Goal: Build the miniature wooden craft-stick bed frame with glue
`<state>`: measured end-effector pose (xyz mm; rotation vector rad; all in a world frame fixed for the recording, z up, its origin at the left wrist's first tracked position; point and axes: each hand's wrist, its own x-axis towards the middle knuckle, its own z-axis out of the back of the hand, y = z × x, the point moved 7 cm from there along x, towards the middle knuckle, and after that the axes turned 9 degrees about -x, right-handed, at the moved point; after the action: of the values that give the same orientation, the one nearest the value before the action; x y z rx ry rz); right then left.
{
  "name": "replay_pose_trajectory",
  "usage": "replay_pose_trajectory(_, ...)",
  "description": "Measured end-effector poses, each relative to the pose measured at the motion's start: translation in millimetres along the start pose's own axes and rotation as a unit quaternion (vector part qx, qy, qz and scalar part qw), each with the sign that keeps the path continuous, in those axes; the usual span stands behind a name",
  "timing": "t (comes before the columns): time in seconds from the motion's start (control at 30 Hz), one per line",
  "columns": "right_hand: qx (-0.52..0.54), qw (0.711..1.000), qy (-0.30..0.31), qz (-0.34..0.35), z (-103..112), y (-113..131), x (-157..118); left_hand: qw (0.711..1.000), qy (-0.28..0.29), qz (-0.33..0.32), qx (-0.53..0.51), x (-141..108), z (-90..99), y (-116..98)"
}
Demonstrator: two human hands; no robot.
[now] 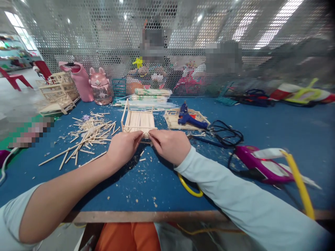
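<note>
A small model made of thin wooden sticks [140,119], with a slatted floor and low rails, stands on the blue tabletop. At its near edge, my left hand [125,144] pinches the front rail between thumb and fingers. Just to the right, my right hand [171,143] pinches the same edge, its fingertips close to those of the left. Whatever small piece may lie between the fingertips is hidden. Left of the model lies a pile of loose wooden sticks [91,136]. Behind my right hand, a blue glue gun [190,119] rests on a second stick frame [171,120].
A purple power strip [264,164] and a yellow cable [298,181] lie at right, near a black cord [227,134]. Bagged sticks [151,94], a pink bottle [82,82] and a clear pink cup [101,87] stand before a perforated metal screen [104,42]. Stick models [59,90] sit far left.
</note>
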<state>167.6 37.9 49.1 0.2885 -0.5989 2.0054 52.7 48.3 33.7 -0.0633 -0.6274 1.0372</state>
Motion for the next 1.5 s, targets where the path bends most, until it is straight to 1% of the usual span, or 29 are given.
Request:
replay_pose_trajectory(0.23, -0.005, 1.000, 0.018, -0.002, -2.4, 0.3, 0.1, 1.000, 0.002, -0.003, 0.005, 0.0, 0.0, -0.7)
replay_pose_trajectory(0.37, -0.002, 1.000, 0.024, 0.000, -2.6, 0.3, 0.5, 1.000, -0.009, -0.001, 0.009, -0.4, 1.3, -0.6)
replay_pose_trajectory(0.5, 0.001, 1.000, 0.025, 0.000, -1.9, 0.3, 0.4, 1.000, 0.004, 0.002, 0.006, -0.4, 0.2, -1.1)
replay_pose_trajectory(0.8, 0.007, 1.000, 0.019, -0.003, -3.0, -0.6, 0.5, 1.000, 0.004, 0.004, -0.013, -0.2, 0.3, 0.1)
replay_pose_trajectory(1.03, 0.011, 1.000, 0.027, -0.008, -3.4, -1.0, 0.3, 1.000, 0.006, 0.003, -0.021, -1.2, 1.8, -2.0)
replay_pose_trajectory(1.3, 0.006, 1.000, 0.026, -0.008, -3.5, -0.7, 0.5, 1.000, -0.002, -0.002, -0.017, -3.2, 2.0, -2.3)
replay_pose_trajectory(1.5, 0.008, 1.000, 0.027, -0.006, -3.5, -0.5, 0.4, 1.000, -0.019, -0.010, -0.022, -3.8, 2.0, -1.9)
